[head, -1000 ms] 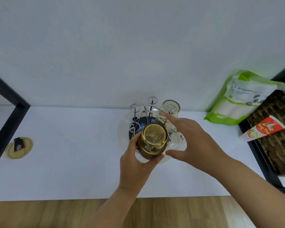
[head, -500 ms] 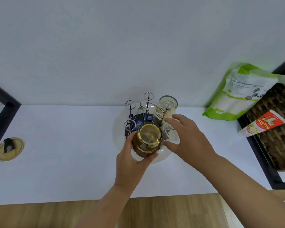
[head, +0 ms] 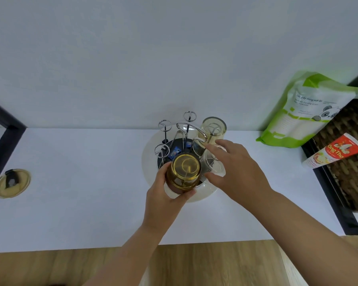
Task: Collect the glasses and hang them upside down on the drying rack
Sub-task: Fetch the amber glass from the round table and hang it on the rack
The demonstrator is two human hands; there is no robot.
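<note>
Left hand [head: 163, 195] grips the inverted amber glass [head: 183, 172] over the drying rack [head: 165, 141] — right hand [head: 234, 172], fingers loosely spread, rests on a clear glass [head: 212, 164].
</note>
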